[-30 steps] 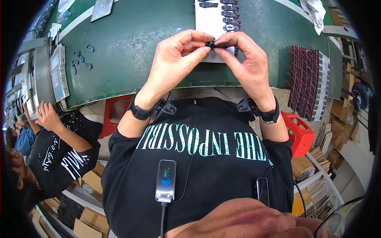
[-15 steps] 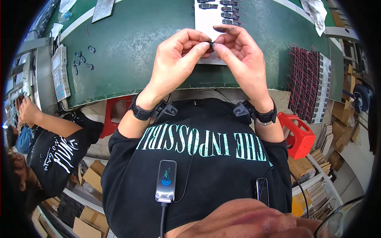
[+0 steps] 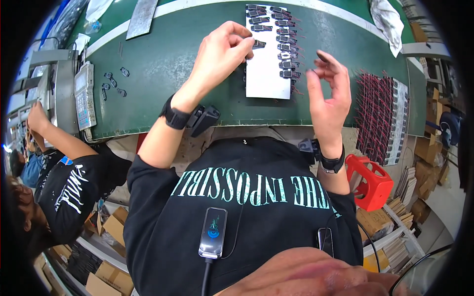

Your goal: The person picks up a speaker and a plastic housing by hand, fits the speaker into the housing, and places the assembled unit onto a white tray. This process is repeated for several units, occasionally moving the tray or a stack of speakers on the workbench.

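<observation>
My left hand [image 3: 224,59] is closed at the fingertips on a small black rectangular part [image 3: 259,44], over the left side of a white board [image 3: 269,81]. Along the board's right edge runs a column of similar black parts [image 3: 286,48] with thin red wires sticking out. A shorter row of black parts [image 3: 259,20] lies at its far left. My right hand [image 3: 332,93] hovers over the green table, right of the board. Its thumb and curled fingers are apart, with nothing seen between them.
Several loose black pieces [image 3: 113,83] lie on the green table [image 3: 177,64] at left, near a grey keypad device [image 3: 85,98]. A dense panel of red-wired parts [image 3: 377,116] overhangs the table's right edge. A red stool [image 3: 369,182] stands below. Another person's arm [image 3: 64,135] is at left.
My hands were together at the board and have come apart. The left moved to the board's left side with the black part; the right moved right and opened, uncovering the board.
</observation>
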`<state>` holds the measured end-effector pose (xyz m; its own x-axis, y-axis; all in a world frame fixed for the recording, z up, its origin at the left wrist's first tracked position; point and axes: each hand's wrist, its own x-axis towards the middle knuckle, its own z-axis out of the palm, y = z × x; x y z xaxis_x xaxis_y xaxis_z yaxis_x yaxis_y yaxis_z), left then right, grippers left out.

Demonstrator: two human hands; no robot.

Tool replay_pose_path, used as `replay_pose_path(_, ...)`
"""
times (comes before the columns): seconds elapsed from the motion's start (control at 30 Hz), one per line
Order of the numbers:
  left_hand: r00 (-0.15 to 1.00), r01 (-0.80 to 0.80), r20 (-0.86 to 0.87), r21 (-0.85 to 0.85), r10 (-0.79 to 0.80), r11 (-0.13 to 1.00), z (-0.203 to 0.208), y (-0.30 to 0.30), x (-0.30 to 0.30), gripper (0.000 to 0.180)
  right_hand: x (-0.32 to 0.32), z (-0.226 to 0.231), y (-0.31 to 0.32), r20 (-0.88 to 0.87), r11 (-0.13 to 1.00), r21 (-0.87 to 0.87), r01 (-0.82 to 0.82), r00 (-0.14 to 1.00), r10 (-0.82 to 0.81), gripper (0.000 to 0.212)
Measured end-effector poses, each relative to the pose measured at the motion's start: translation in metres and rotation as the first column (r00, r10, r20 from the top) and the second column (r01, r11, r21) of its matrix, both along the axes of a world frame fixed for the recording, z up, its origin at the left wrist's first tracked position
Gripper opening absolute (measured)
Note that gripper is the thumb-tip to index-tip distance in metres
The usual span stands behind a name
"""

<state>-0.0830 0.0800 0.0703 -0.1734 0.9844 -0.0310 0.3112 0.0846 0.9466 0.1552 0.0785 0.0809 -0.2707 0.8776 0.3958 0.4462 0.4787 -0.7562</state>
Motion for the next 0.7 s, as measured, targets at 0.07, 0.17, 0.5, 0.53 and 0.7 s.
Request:
replay_pose_path(0.07, 0.985, 0.037, -0.172, 0.042, -0.029, 0.998, -0.007, 0.01, -0.001, 0.025, 0.002, -0.012, 0.0, -0.123, 0.99, -0.135, -0.027, 0.992, 0.011, 0.049)
replay_pose_path(0.17, 0.963, -0.006, -0.267, 0.096, 0.032, 0.995, -0.014, 0.018, 0.001, 0.024, 0.004, -0.025, -0.001, -0.357, 0.913, -0.391, -0.118, 0.934, -0.033, 0.051)
replay_pose_path(0.5, 0.877, -0.281, -0.286, 0.347, 0.386, 0.895, -0.008, -0.029, -0.027, 0.019, -0.007, -0.048, -0.023, -0.419, 0.896, -0.4, -0.191, 0.908, 0.006, 0.052)
replay_pose_path(0.53, 0.821, -0.258, -0.361, 0.455, 0.441, 0.852, -0.012, -0.043, -0.046, 0.02, -0.012, -0.049, -0.027, -0.443, 0.885, -0.397, -0.244, 0.895, 0.048, 0.052)
replay_pose_path(0.7, 0.441, -0.233, -0.589, 0.653, 0.677, 0.72, -0.044, -0.097, -0.149, 0.03, -0.015, -0.058, -0.009, -0.408, 0.933, -0.312, -0.177, 0.912, 0.037, 0.049)
